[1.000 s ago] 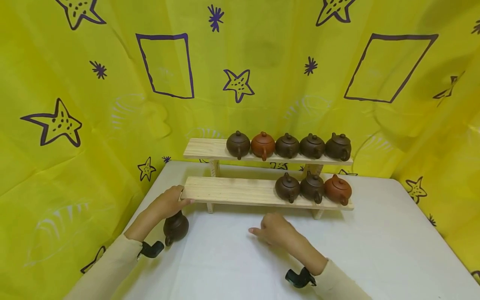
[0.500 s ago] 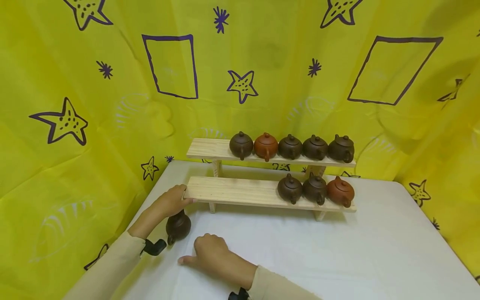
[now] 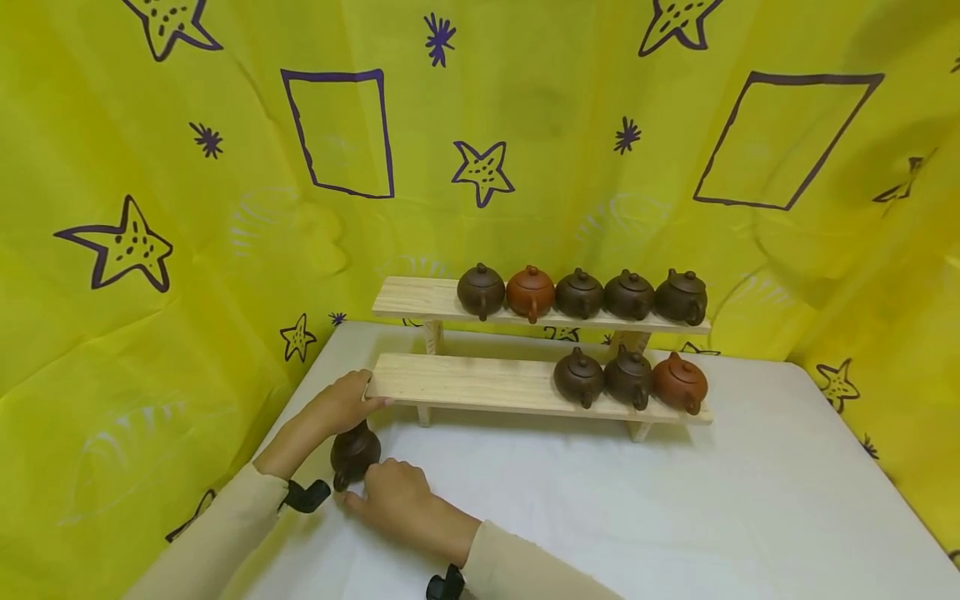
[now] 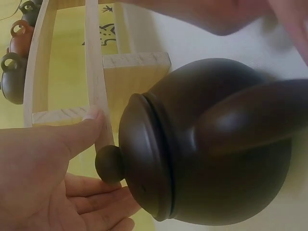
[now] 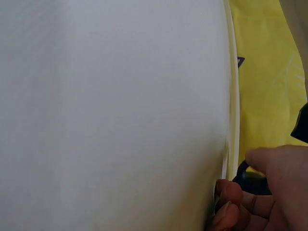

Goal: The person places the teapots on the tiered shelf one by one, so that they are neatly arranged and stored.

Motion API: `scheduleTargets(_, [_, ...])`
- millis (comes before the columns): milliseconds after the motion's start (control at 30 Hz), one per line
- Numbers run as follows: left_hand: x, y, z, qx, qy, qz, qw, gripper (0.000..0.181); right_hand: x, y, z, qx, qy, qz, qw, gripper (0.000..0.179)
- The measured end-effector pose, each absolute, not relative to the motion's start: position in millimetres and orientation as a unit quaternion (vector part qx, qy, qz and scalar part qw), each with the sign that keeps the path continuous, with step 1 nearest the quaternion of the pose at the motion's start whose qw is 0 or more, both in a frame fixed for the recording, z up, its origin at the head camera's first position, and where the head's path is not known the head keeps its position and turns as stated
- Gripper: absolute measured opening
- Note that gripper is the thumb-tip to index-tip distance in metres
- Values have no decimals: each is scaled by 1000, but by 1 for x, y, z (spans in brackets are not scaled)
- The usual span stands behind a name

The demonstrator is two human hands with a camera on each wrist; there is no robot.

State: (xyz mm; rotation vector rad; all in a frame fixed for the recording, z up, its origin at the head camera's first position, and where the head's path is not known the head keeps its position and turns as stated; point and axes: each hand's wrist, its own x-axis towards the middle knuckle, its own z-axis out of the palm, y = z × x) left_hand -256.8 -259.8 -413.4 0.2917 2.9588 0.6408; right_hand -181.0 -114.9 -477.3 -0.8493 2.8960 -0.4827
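Note:
My left hand [image 3: 343, 407] grips the left end of the lower wooden shelf board [image 3: 450, 379], thumb on its front edge in the left wrist view. Just in front of that end, a dark brown teapot [image 3: 356, 450] stands on the white table. Its knobbed lid [image 4: 144, 159] and thick handle [image 4: 240, 120] show close up in the left wrist view. My right hand [image 3: 397, 500] is at the teapot's near side, thumb and curled fingers about the handle. In the right wrist view, the thumb [image 5: 257, 158] meets the dark loop of the handle. The fingers partly hide it.
Several teapots, mostly dark brown, one reddish [image 3: 531, 292], line the upper shelf [image 3: 412, 296]. The lower shelf's right end holds two dark pots and a reddish one [image 3: 679, 383]. Behind the white table [image 3: 675, 517] hangs a yellow curtain [image 3: 555, 217] with star drawings.
My right hand has swept left from the middle of the table to the dark teapot's handle. My left hand stays on the shelf's end, and the teapots stand where they were.

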Motion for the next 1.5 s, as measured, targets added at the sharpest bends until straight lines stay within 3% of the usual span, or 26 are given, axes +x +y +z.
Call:
scheduleTargets(267, [-254,-264,-412,102,971,213,45,62,-183,-121,-480,-283,944,-166,41,67])
scheduleTargets(600, [-254,-260,-410,105,969,217,47,58,-181,-115,-475,-271,949,-159,4,55])
scheduleTargets(867, [-256,-259,-412,104,971,210,45,54,-189,-102,-467,-268,954,-130,-18,34])
scheduleTargets(1100, [-255,-258,-411,108,971,208,45,58,-193,-106,-466,-257,958,-129,-5,44])
scheduleTargets(1500, [-255,-259,-414,105,970,214,45,61,-194,-94,-472,-295,941,-165,-5,29])
